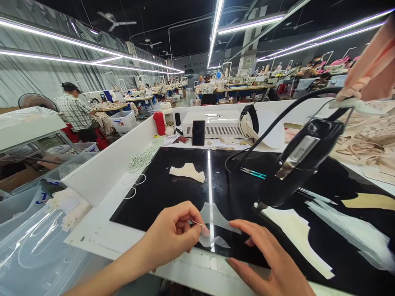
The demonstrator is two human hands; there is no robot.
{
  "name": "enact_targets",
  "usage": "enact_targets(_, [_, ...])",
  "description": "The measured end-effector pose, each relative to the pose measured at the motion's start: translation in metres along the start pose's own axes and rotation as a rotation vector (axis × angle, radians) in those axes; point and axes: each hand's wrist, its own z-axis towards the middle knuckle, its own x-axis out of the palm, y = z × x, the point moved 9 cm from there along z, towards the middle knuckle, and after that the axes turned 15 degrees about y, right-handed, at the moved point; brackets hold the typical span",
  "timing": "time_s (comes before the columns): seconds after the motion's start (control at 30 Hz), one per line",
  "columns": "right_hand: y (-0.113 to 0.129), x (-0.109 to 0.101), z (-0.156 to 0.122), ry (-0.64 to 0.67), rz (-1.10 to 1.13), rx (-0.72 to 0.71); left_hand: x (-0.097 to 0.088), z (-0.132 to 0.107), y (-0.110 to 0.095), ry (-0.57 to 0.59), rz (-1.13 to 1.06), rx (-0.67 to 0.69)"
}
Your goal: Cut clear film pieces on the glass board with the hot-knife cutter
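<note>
My left hand (177, 230) pinches the edge of a small, thin translucent fabric piece (205, 240) between thumb and fingers, just above the glossy black work surface (148, 197). Behind it lies a larger sheer piece (216, 218) with curved sides. My right hand (262, 257) is open, thumb and fingers apart; its fingertips are at the right edge of the larger sheer piece. To the right, a cream cut piece (302, 238) lies flat, and another cream piece (187, 172) rests farther back on the black surface.
A black corded hand tool (302, 156) with a metal plate stands at right. Teal thread snips (254, 173) lie behind it, beside translucent scraps (354, 234). A phone (198, 132) leans against a white metal box (216, 123). Mint cord (143, 158) lies at left. Co-workers sit beyond.
</note>
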Motion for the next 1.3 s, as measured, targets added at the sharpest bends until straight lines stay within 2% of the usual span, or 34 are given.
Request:
enact_targets(0.1, [0.018, 0.007, 0.008, 0.005, 0.016, -0.135, 0.005, 0.000, -0.006, 0.021, 0.119, -0.023])
enact_targets(0.2, [0.035, 0.022, 0.021, 0.101, 0.067, -0.201, 0.011, 0.002, -0.012, 0.041, 0.200, -0.015])
enact_targets(0.3, [0.035, 0.035, 0.032, 0.226, 0.134, -0.100, 0.010, 0.005, -0.014, 0.019, 0.238, 0.006])
enact_targets(0.4, [0.028, 0.034, 0.035, 0.260, 0.295, 0.023, 0.000, 0.007, -0.015, -0.051, 0.218, 0.051])
enact_targets(0.47, [0.026, 0.029, 0.033, 0.237, 0.410, 0.065, -0.002, 0.009, -0.012, -0.048, 0.165, 0.073])
enact_targets(0.53, [0.027, 0.022, 0.030, 0.201, 0.460, 0.091, 0.003, 0.012, -0.002, 0.012, 0.073, 0.063])
enact_targets(0.63, [0.030, 0.017, 0.027, 0.172, 0.447, 0.113, 0.018, 0.017, 0.014, 0.112, -0.137, 0.044])
enact_targets(0.77, [0.021, 0.019, 0.023, 0.168, 0.417, 0.130, 0.026, 0.017, 0.015, 0.124, -0.328, 0.099])
enact_targets(0.83, [0.010, 0.013, 0.020, 0.106, 0.415, 0.155, 0.026, 0.016, 0.014, 0.134, -0.334, 0.062])
enact_targets(0.93, [-0.005, -0.007, 0.011, -0.059, 0.360, 0.197, 0.029, 0.015, 0.013, 0.203, -0.367, -0.011])
enact_targets(1.03, [0.000, -0.019, 0.006, -0.122, 0.237, 0.155, 0.036, 0.015, 0.013, 0.293, -0.410, -0.029])
enact_targets(1.17, [0.018, 0.000, 0.010, 0.007, 0.221, 0.053, 0.040, 0.020, 0.014, 0.337, -0.425, -0.064])
enact_targets(1.3, [0.026, 0.020, 0.019, 0.166, 0.279, -0.003, 0.033, 0.028, 0.013, 0.318, -0.392, -0.093])
